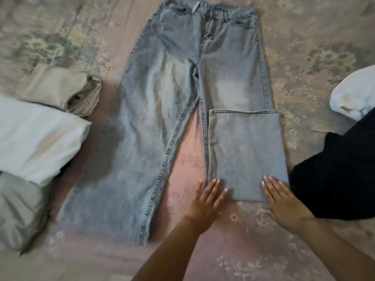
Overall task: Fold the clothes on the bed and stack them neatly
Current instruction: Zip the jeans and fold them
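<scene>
The jeans (182, 94) are lying flat and face up in the middle of the bed (304, 47), waistband at the far end and 2 legs running toward the person. The left leg is stretching out at full length, angling toward the near left. The right leg is doubled back on itself, its hem (243, 112) now sitting about halfway up that leg, so the crease is forming the near edge.

Both hands are lying flat on that crease with fingers straight and spread, gripping nothing. The left hand (207, 201) is pressing the crease's left corner, partly on denim and partly on the bedspread; the right hand (284, 201) is pressing the right corner. Placed one at each corner like this, they are probably flattening the fold and squaring its edges so the layers are sitting evenly.

To the left, 3 folded pieces are resting close together: a beige one (60, 90) farthest, a white one (40, 136) in the middle, a grey one (18, 209) nearest, likely the finished ones. To the right, a black garment (334, 175) is touching the folded leg's edge, and a white garment (353, 94) is lying beyond it, both seemingly waiting. By this look, the jeans are only partly folded, with the left leg not yet turned up.
</scene>
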Motion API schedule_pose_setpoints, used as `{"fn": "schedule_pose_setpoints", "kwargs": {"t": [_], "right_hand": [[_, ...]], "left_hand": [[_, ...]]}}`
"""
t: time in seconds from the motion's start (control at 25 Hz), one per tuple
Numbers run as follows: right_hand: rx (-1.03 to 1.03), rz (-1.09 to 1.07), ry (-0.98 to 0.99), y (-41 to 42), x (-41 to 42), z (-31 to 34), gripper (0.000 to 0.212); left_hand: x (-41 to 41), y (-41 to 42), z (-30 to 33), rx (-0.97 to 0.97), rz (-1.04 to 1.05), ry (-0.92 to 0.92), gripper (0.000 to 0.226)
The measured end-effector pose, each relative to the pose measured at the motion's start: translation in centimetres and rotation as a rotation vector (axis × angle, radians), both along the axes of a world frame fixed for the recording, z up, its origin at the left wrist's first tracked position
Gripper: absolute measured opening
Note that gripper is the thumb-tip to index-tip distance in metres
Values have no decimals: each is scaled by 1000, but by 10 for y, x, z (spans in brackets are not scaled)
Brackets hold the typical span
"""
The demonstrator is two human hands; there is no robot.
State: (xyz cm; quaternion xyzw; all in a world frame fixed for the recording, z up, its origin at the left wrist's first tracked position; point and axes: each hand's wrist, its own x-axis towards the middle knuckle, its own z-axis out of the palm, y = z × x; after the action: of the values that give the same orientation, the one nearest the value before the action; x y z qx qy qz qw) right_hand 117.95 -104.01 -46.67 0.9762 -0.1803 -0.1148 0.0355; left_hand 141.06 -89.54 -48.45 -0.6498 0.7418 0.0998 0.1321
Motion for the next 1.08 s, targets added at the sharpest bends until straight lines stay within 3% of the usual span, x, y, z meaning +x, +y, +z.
{"fn": "schedule_pose_setpoints", "kwargs": {"t": [0.04,0.12,0.2,0.36,0.44,0.52,0.6,0.68,0.76,0.84,0.92,1.0,1.08], "right_hand": [[43,-38,95,21,16,4,71],[83,-91,188,70,68,8,73],[182,28,174,128,120,1,82],[371,174,133,217,216,-12,96],[379,203,147,222,242,-14,93],[350,220,140,218,252,-15,75],[452,166,-2,212,255,-13,54],[844,-330,-201,202,259,-1,29],[1077,-890,-426,182,262,4,14],[1003,-1125,-617,159,267,8,14],[898,-1186,-701,144,274,11,18],[691,-1167,-689,141,284,11,28],[473,-906,-611,151,293,9,44]], "left_hand": [[12,21,5,-11,12,32,67],[54,83,17,-111,5,74,77],[107,145,21,-246,39,65,90],[198,226,22,-94,26,-89,139],[220,232,20,-12,22,-29,122],[240,227,16,-190,-72,13,72],[256,211,17,-356,-83,158,44],[267,187,27,-510,28,341,21],[277,166,36,-621,140,327,16],[284,154,39,-734,250,174,23],[283,152,35,-799,314,94,28],[273,154,27,-762,228,77,35],[268,160,16,-611,105,35,46]]}}
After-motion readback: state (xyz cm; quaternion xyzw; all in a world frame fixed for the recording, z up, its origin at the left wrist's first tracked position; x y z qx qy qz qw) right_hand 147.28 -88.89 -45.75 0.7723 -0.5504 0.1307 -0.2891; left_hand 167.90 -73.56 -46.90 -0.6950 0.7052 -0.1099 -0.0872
